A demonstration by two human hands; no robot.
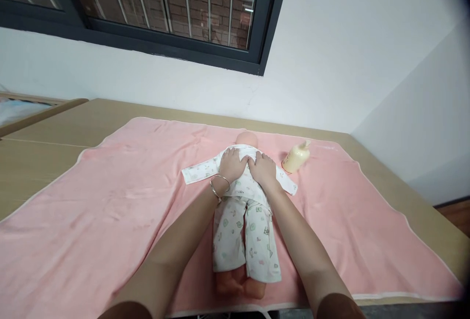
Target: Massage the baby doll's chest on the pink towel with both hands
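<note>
Both hands (232, 165) (263, 168) lie spread on a clothed doll (241, 188); beside it, a yellowish pump bottle (294, 158), contents unclear.

No text is legible (marks on the bottle (295, 158) are too small).

- The place is looking like a baby-care practice room.
- A baby doll (244, 187) is lying on a pink blanket (110, 177) covering a wood-toned tabletop (66, 128).
- A pump bottle (294, 158) is standing nearby.
- A barred window (176, 3) is facing brickwork (219, 18).
</note>
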